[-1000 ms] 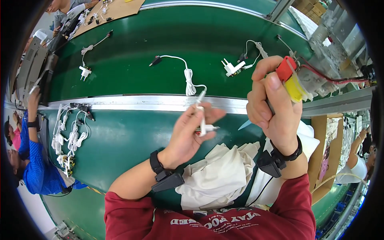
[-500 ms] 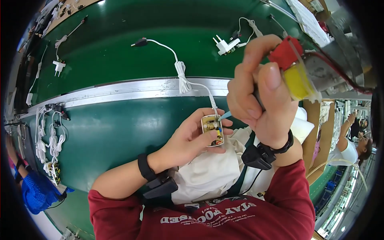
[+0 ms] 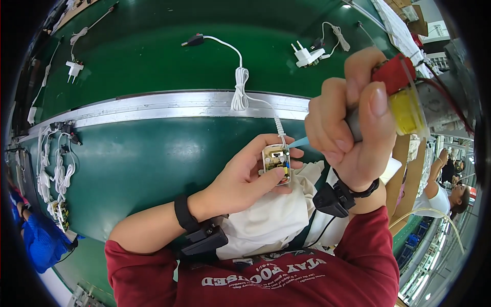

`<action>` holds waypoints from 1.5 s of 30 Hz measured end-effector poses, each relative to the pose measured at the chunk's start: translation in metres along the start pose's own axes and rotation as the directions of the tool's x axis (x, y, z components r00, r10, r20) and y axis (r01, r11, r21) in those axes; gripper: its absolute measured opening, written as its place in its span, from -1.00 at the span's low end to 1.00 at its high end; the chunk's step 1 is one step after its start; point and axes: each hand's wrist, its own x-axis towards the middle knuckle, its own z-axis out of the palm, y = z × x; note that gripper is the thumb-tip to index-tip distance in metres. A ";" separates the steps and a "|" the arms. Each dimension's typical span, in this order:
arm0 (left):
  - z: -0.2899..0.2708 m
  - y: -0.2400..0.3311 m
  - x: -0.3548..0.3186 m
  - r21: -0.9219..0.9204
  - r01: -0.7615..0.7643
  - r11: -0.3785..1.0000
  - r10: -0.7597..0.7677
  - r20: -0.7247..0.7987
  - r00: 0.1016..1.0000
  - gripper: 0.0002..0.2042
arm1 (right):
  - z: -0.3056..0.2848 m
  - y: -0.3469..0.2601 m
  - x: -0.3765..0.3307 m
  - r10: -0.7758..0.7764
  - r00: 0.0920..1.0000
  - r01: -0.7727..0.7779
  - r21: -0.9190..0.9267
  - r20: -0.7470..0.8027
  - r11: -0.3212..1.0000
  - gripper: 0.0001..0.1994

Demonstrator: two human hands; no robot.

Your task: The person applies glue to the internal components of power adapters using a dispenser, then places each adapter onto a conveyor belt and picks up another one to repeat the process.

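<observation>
My left hand (image 3: 250,176) holds an opened white adapter housing (image 3: 265,175), with the thumb over its circuit board (image 3: 276,159). A white cord (image 3: 240,88) runs from the housing's top to a small black plug (image 3: 193,40) on the bench. Raised at the right, my right hand (image 3: 353,117) is wrapped round a grey cylindrical dispenser-like tool (image 3: 444,100) with a red block (image 3: 394,75) and a yellow band (image 3: 407,111). Its blue tapered tip (image 3: 299,143) meets the housing's upper right corner; whether it touches the board I cannot tell.
A metal rail (image 3: 169,108) crosses the green bench. Beyond it lie white adapters (image 3: 308,54) with cords. Several bundled cords (image 3: 61,169) lie at the left. White cloth (image 3: 261,225) covers my lap. A cardboard box (image 3: 409,176) and another person (image 3: 437,197) are at the right.
My right hand and the tool have shifted right and tilted a little lower. The blue tip sits nearer the housing's corner. The whole view has shifted slightly.
</observation>
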 end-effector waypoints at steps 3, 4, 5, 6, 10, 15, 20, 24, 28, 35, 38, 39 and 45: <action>-0.003 0.000 -0.002 0.000 -0.007 1.000 0.007 0.003 1.000 -0.56 | -0.001 0.003 0.002 0.002 1.000 -0.003 0.032 0.023 0.999 -0.71; -0.004 0.000 -0.003 0.003 -0.011 1.000 0.011 0.007 1.000 -0.56 | 0.000 0.003 0.002 -0.008 0.999 0.007 0.032 0.031 0.999 -0.71; -0.004 0.000 -0.004 0.006 -0.014 1.000 0.014 0.011 1.000 -0.56 | 0.001 0.003 0.002 -0.018 0.999 0.017 0.031 0.039 0.999 -0.71; -0.005 0.000 -0.005 0.002 -0.013 1.000 0.013 0.012 1.000 -0.56 | 0.001 0.003 0.002 -0.028 0.999 0.027 0.029 0.047 0.999 -0.71; -0.004 0.006 -0.009 -0.031 -0.008 0.999 0.008 0.006 1.000 -0.57 | 0.006 -0.005 0.005 -0.033 0.993 0.043 -0.088 0.110 0.995 -0.69; -0.012 0.013 -0.008 -0.112 0.013 0.994 -0.022 -0.083 0.996 -0.61 | 0.011 -0.014 0.001 0.041 0.990 -0.032 -0.071 0.136 0.997 -0.66; -0.020 0.015 -0.006 -0.150 -0.043 0.988 0.026 -0.113 0.993 -0.63 | 0.011 -0.001 0.000 -0.031 0.981 0.049 -0.087 0.191 0.995 -0.66; -0.023 0.016 -0.007 -0.167 -0.057 0.984 0.039 -0.108 0.993 -0.63 | 0.012 0.003 0.001 -0.032 0.975 0.062 -0.133 0.218 0.989 -0.67; -0.026 0.016 -0.007 -0.177 -0.059 0.982 0.039 -0.114 0.993 -0.63 | 0.009 0.009 0.004 -0.021 0.971 0.041 -0.080 0.238 0.996 -0.68; -0.030 0.013 0.002 -0.187 -0.062 0.980 0.036 -0.143 0.989 -0.63 | 0.000 0.012 0.011 -0.012 0.962 0.051 -0.134 0.273 0.990 -0.66; -0.032 0.010 0.007 -0.194 -0.056 0.979 0.026 -0.155 0.988 -0.63 | 0.000 0.010 0.012 0.063 0.979 -0.038 -0.128 0.196 0.991 -0.63; -0.033 0.008 0.009 -0.257 -0.056 0.965 0.024 -0.128 0.991 -0.62 | -0.002 0.012 0.011 0.063 0.978 -0.039 -0.124 0.199 0.992 -0.63; -0.038 0.003 0.017 -0.454 -0.028 0.890 0.029 -0.004 1.000 -0.60 | -0.011 0.030 0.009 0.003 0.958 0.022 -0.085 0.288 0.996 -0.63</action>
